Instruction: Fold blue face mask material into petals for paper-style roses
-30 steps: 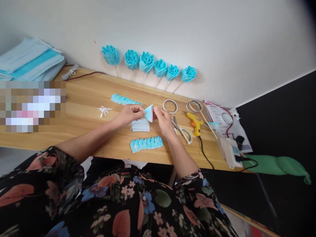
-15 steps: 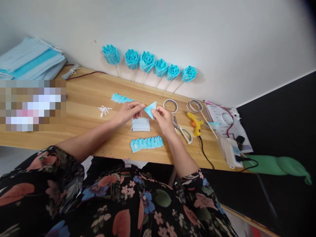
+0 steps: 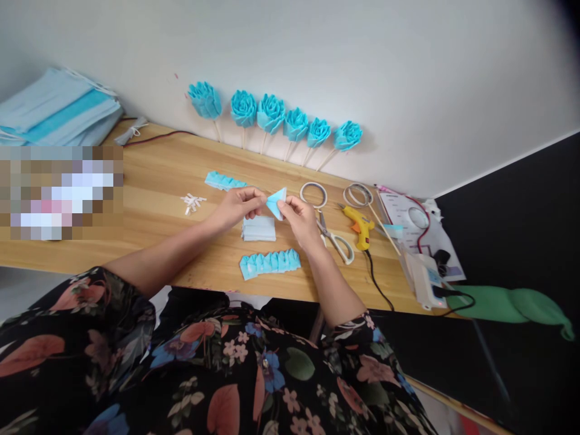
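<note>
Both bare forearms angle in toward frame center, left hand [image 3: 236, 207] and right hand [image 3: 299, 219] pinching fingertips nearly together, wrists raised.

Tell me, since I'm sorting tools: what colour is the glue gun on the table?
The glue gun is yellow with an orange trigger and a black cord, seen in the head view.

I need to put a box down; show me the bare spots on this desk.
Bare wood lies between the white clips and the blurred patch, and behind the hands up to the roses. Right of the scissors it is crowded: glue gun, tape rings, cables.
</note>
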{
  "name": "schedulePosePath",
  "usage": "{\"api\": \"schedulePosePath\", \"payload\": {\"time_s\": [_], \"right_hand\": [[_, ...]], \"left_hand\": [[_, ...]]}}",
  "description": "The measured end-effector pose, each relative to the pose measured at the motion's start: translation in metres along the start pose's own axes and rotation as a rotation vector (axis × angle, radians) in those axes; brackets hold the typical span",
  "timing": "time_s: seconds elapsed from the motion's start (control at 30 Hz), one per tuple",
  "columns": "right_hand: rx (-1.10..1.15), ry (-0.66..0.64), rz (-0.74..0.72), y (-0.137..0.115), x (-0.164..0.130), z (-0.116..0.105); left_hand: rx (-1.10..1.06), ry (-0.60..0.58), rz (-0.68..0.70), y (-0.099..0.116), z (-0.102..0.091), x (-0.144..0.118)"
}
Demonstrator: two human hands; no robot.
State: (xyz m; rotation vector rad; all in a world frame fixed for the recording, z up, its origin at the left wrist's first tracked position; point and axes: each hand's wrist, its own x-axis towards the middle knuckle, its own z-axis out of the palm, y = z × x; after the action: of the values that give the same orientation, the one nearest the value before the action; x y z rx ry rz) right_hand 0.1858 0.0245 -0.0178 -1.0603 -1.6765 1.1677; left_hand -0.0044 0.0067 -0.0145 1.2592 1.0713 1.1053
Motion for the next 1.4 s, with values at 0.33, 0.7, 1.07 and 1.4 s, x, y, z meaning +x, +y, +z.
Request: {"api": "schedulePosePath", "payload": {"time_s": [0.33,0.7,1.07,1.4], "right_hand": [[0.018,-0.003,-0.02,0.0027,0.0007,0.0002],[0.028,0.03,-0.013,0.0034,0.0003,0.0005],[0.02,0.047,-0.009,0.0046,0.0004,0.0005],[-0.03,0.01,-0.014,-0.0006,-0.0005,-0.0001]], "left_hand": [[-0.011,-0.022,0.029,-0.0022,0.0014,0.0017],[0.026,-0.074,-0.004,-0.0054,-0.0006,0.0016],[0.04,-0.056,0.031,-0.0074,0.0003,0.0028],[0.025,-0.076,0.006,0.0018,0.002,-0.0007]]}}
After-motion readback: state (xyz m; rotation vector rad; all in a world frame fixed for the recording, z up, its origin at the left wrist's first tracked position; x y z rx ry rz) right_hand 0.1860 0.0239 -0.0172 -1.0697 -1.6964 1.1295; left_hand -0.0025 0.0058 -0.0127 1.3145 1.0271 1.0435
